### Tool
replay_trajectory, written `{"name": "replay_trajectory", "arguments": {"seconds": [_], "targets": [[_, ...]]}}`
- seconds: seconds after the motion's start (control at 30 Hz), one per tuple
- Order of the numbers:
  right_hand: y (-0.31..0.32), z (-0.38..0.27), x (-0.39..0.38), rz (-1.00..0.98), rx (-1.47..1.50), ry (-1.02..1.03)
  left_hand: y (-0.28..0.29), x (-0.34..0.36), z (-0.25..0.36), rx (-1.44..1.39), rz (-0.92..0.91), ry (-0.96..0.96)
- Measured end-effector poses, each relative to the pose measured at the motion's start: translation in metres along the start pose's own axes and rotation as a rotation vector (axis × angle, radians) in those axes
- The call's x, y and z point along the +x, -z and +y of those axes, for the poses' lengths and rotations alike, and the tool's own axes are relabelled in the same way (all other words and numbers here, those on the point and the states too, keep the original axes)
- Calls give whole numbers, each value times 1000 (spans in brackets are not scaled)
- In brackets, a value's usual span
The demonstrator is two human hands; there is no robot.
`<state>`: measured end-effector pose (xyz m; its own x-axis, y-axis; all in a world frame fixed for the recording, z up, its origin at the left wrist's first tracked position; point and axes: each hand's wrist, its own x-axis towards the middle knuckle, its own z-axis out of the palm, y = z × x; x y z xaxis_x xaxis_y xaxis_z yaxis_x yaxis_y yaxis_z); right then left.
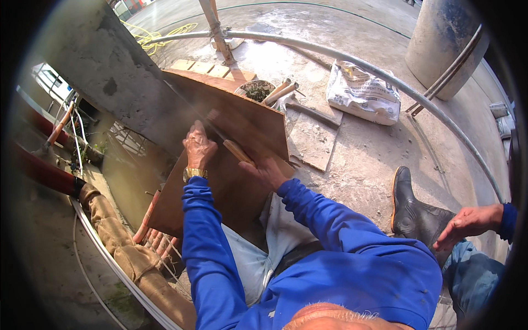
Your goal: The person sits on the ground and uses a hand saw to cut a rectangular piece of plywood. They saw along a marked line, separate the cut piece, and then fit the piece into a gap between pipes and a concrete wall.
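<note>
My right hand (267, 174) is closed around the light wooden handle (239, 152) of a tool with a long, thin blade, which looks like a handsaw. Its blade reaches away to the upper left across a brown plywood board (220, 190). On the far side of the blade, my left hand (199, 146), with a gold watch at its wrist, lies on the wood. Its fingers are bent and close together, and their tips are hidden. The board slants over my lap, and a second brown sheet (250, 122) shows beyond the blade.
A concrete beam (115, 77) slants in at upper left. A curved metal pipe (341, 55) crosses beyond the boards, near a cement bag (364, 93) and a bucket (256, 89). Burlap-wrapped pipe (118, 231) lies left. At right are another person's hand (473, 223) and boot (410, 203).
</note>
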<state>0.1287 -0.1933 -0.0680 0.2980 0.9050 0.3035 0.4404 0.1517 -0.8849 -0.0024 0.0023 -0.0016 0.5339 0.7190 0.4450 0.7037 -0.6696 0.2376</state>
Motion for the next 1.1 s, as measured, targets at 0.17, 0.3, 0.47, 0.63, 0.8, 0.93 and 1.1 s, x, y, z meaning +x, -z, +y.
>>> {"name": "replay_trajectory", "arguments": {"seconds": [0.17, 0.3, 0.47, 0.63, 0.8, 0.93, 1.1], "targets": [[-4, 17, 4, 159, -20, 232, -13, 3, 2, -45, 67, -55], [-4, 1, 2, 27, -20, 34, -3, 0, -6, 13, -13, 6], [-2, 1, -1, 20, 27, -5, -14, 1, -13, 18, -25, -5], [2, -6, -2, -22, 21, -39, -1, -2, -2, 50, -17, -15], [-9, 15, -2, 79, 40, 62, 5, 2, 7, 26, -85, 15], [-2, 10, -4, -4, 7, 1, 27, -5, -4, -101, -169, -35], [6, 9, -11, -64, 20, -114, 78, -55, -33, -339, -94, 68]]}}
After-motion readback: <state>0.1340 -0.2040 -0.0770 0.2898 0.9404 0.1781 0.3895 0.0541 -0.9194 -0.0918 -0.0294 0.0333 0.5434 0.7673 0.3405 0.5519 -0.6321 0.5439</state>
